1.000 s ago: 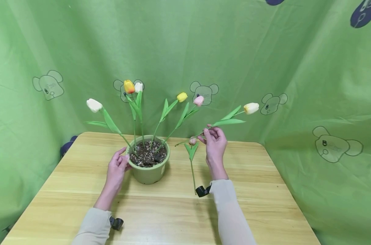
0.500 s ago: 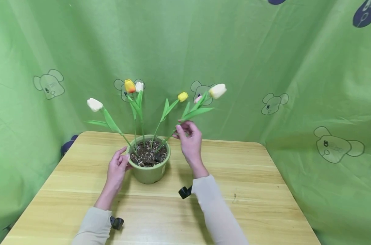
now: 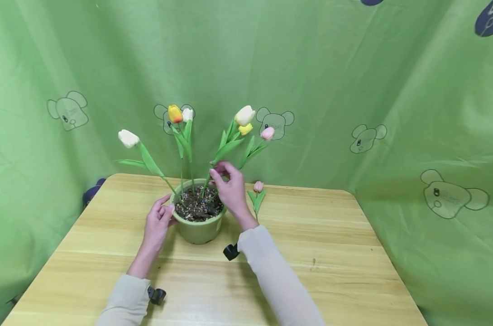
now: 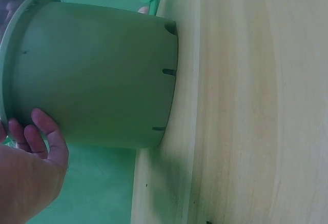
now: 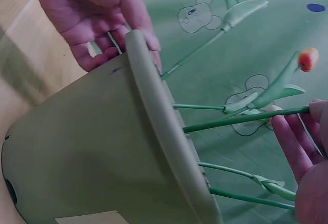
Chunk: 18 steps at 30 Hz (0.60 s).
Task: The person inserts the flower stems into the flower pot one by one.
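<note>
Right hand (image 3: 230, 188) pinching cream tulip (image 3: 244, 115) over pot (image 3: 197, 228), left hand (image 3: 158, 222) steadying rim

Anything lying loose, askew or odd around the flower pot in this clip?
One small pink tulip lies flat on the wooden table, right of the green plastic pot, while the other stems stand in its soil. No spilled soil visible.

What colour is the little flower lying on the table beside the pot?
Pink, with green leaves: the small tulip lies just right of the pot. The head view shows it best.
</note>
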Each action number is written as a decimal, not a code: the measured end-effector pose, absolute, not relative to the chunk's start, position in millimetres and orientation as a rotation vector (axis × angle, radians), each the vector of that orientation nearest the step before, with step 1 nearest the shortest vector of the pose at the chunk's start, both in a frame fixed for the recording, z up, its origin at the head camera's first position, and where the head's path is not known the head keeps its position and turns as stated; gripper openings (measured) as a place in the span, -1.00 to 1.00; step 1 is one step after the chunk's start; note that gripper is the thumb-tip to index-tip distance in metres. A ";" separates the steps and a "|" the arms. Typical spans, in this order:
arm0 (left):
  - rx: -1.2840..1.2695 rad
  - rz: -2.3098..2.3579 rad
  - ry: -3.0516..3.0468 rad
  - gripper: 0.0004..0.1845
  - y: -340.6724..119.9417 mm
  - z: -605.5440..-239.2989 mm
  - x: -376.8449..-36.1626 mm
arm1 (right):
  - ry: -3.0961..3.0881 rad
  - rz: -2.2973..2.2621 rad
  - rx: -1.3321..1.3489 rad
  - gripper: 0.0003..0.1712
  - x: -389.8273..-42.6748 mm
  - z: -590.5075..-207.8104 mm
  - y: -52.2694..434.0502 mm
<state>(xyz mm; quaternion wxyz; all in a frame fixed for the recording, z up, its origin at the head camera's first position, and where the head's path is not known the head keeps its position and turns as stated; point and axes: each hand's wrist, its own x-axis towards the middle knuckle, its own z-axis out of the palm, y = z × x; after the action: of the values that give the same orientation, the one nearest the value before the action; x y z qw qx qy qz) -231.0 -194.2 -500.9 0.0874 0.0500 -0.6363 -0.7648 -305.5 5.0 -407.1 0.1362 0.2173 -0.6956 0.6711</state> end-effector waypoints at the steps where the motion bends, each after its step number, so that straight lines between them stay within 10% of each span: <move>1: 0.148 -2.280 -1.892 -0.48 -194.3 -500.9 -231.2 | -2.027 1.936 0.631 -0.75 -306.1 -407.7 3.5; 18: 0.155 -2.282 -1.887 -0.47 -194.6 -501.9 -232.0 | -2.101 1.726 0.718 -0.76 -312.4 -409.2 -7.6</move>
<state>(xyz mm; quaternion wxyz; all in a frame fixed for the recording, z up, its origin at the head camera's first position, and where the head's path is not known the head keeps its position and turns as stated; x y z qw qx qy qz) -232.0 -194.6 -501.9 0.0883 0.0520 -0.6339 -0.7666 -312.4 -7.6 -409.2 0.1640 0.2518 -0.7369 0.6056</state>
